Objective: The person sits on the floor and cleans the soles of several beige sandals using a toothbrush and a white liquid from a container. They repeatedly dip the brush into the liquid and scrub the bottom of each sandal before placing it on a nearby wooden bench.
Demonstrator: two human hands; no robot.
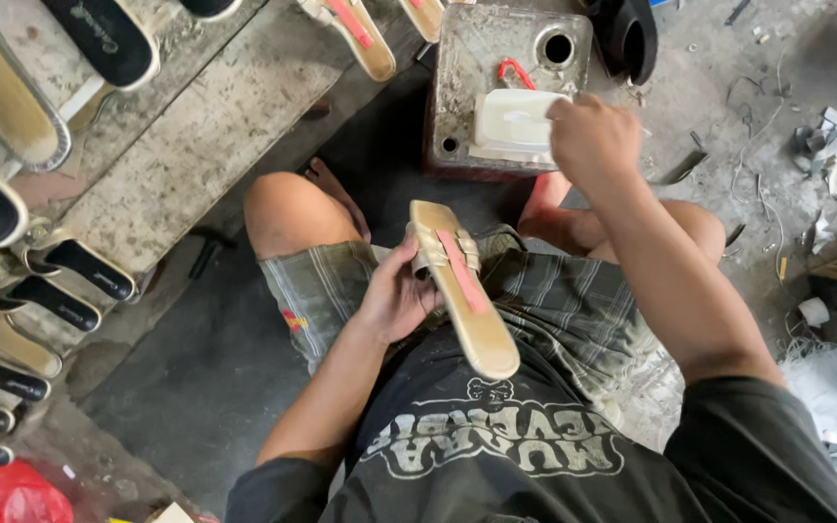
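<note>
Person seated, looking down at lap. Left hand (394, 295) clamped round a gold sandal (462, 286) w/ a pink strip down the insole, held over the lap, toe end far, heel near; fingers wrap the strap area. Right hand (588, 140) reaches far-right to a white tub (511, 121) sitting on a grimy metal can (457, 87); fingers bunched together at the tub's right edge, but can't tell if they pinch anything, since what lies under them is hidden. Judgement: the step looks like dipping into the tub for the sandal, so best keep the sandal steady and level in the left grip, insole up, and bring the right hand straight back w/o dragging over the shorts. A red hook (515, 68) sticks up just behind the tub, and the can's open hole (557, 48) is near, both could snag the fingers. Left side: a worn bench (196, 136) w/ rows of sandals (75, 281), black insoles, well apart from the hands. More gold sandals (356, 34) far centre. Floor (787, 87) right is littered w/ scraps. Red bag (7, 494) near-left corner.
</note>
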